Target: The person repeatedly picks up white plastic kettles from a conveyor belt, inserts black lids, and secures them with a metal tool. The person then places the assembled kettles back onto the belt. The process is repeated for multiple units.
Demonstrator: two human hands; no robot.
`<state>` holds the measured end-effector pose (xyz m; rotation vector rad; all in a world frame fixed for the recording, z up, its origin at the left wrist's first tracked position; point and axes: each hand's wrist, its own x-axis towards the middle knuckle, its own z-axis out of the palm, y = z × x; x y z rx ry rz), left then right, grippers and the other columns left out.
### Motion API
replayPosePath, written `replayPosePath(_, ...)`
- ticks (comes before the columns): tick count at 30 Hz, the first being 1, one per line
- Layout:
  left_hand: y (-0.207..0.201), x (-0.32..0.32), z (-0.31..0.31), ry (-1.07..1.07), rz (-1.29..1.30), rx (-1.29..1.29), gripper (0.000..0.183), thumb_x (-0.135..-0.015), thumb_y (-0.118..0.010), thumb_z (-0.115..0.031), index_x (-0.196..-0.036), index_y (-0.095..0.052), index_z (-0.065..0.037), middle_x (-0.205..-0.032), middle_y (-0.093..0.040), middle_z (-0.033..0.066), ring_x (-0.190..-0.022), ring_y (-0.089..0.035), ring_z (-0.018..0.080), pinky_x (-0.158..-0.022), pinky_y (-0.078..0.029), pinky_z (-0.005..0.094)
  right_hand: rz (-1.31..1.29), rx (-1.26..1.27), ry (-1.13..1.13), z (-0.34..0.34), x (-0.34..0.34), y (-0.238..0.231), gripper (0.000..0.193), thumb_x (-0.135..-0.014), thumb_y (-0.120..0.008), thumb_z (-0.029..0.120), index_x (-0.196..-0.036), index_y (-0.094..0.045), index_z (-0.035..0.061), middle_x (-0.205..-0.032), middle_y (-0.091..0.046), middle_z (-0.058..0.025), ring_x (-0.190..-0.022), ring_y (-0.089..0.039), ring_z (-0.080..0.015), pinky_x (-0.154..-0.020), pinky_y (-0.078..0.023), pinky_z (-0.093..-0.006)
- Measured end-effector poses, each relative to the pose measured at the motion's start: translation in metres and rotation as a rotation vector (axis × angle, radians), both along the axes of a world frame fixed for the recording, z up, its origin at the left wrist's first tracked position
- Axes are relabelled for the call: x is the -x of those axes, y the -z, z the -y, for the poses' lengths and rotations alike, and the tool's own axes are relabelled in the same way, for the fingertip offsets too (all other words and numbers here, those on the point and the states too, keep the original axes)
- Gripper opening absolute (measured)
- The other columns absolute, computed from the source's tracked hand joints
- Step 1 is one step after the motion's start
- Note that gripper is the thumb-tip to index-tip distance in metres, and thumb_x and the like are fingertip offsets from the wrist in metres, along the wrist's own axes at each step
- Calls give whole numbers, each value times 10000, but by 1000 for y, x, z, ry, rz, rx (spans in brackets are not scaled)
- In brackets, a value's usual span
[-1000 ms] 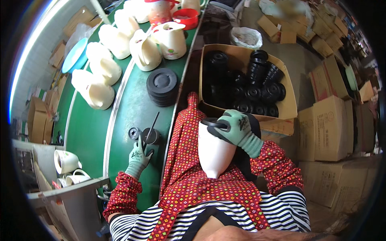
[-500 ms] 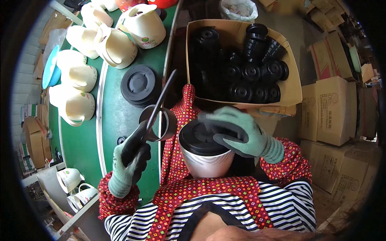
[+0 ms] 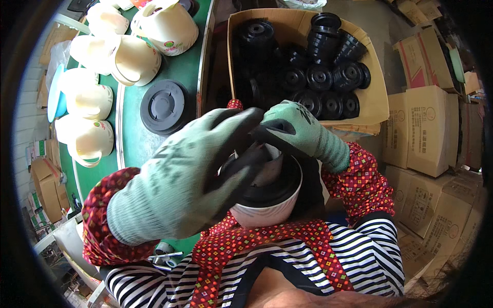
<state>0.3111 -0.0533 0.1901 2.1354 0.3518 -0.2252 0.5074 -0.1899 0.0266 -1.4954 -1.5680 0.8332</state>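
Note:
In front of my chest stands a white vessel with a round black piece on its upward end. A short grey ring, like a small tube or tape roll, sits over the black piece. My left hand reaches across with thumb and fingers curved around this ring, hiding much of it. My right hand is just beyond, its dark-coated fingertips pinched together and meeting the left fingertips. What they pinch is hidden. Both hands wear green knit gloves with dark fingers.
On the green table to the left lie stacked dark discs and several cream jugs. An open cardboard box ahead holds many black round parts. Closed cartons are piled on the right.
My left hand has moved right from beside the table to above the vessel, bringing the grey ring over the black piece. The thin dark edge-on piece it held no longer shows. My right fingers have closed.

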Motion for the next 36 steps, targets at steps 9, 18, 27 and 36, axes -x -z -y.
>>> replayPosePath(9,33,-9,33,-4,64,-49,546,-1036,-587,-155,-1523,-438,41,-1522,-446,304,-1402,-486,437,-1174,-404,469,373,-298,52,34,13,26,327,-1027,-536,341,-1211,-702,127,-1156,-688,-79,-1088,-615,-282,-968,-418,-464)
replayPosePath(18,49,9,21,-18,56,2,456,-1104,-521,-195,-1476,-497,68,-1352,-631,261,-1229,-650,331,-1030,-512,404,316,45,161,47,31,-13,285,-966,-610,293,-1133,-743,105,-978,-703,-86,-951,-652,-287,-895,-436,-460)
replayPosePath(27,151,-3,-41,133,218,-26,396,-1039,-540,-229,-1301,-656,45,-1026,-748,237,-898,-755,354,-837,-591,407,678,91,184,62,58,-78,689,-840,-731,313,-1464,-591,59,-976,-589,-100,-830,-609,-283,-756,-454,-445)
replayPosePath(36,210,-29,-43,62,490,132,306,-996,-578,-146,-1205,-701,41,-1001,-743,251,-908,-739,412,-814,-577,425,961,193,95,45,83,-102,651,-929,-653,429,-1377,-611,-41,-934,-606,-113,-767,-606,-246,-703,-467,-421)
